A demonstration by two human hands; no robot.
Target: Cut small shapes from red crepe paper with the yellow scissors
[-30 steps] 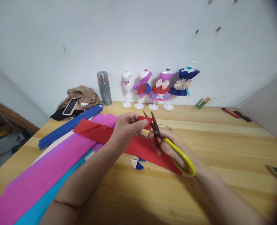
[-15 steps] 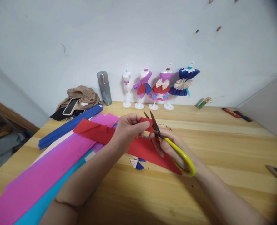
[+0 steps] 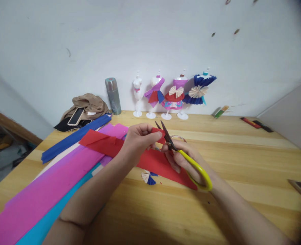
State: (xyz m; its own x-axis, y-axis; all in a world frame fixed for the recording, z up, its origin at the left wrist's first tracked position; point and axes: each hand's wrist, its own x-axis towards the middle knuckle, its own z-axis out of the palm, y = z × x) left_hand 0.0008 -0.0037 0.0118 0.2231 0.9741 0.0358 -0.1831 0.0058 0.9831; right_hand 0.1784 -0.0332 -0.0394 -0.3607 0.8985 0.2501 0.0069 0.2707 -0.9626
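Observation:
Between thumb and fingers, my left hand (image 3: pixel 140 137) pinches a small piece of red crepe paper (image 3: pixel 160 135). My right hand (image 3: pixel 187 158) grips yellow-handled scissors (image 3: pixel 193 163), whose dark blades point up and away, slightly parted, at the piece's right edge. Beneath both hands a long red crepe paper strip (image 3: pixel 155 161) lies across the table; my left wrist and hand hide part of it. A small cream-and-blue pleated paper fan (image 3: pixel 148 177) sits just below that strip.
Pink (image 3: pixel 51 187), turquoise (image 3: pixel 56 207) and blue (image 3: pixel 74 137) paper strips cover the left side. Several small mannequins, among them a blue-dressed one (image 3: pixel 200 92), stand by the wall. A thermos (image 3: pixel 113 97), phone (image 3: pixel 76 116), brown cloth (image 3: pixel 90 103) and glue stick (image 3: pixel 221 112) lie around.
The scissor blades have shifted very slightly, staying beside the red piece. Both hands keep their hold; the rest of the view moves only a touch with the camera.

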